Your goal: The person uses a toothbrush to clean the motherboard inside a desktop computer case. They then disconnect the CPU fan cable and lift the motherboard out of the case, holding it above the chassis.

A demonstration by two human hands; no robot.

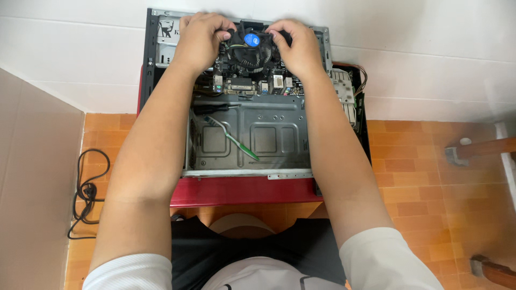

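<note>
Both hands clamped on a black cooling fan (251,51) at the far end of an open computer case (247,134): left hand (200,37) and right hand (297,45) on opposite sides, fingertips hiding its edges. Board beneath partly covered by wrists. Green toothbrush (232,138) loose inside. Case on red stand (242,190), orange tiled floor (419,177), black cable (86,193) at left, white wall (430,59) beyond.

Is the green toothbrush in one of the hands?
No, the toothbrush lies on the metal floor of the computer case, while the left hand and right hand both grip the fan.
</note>
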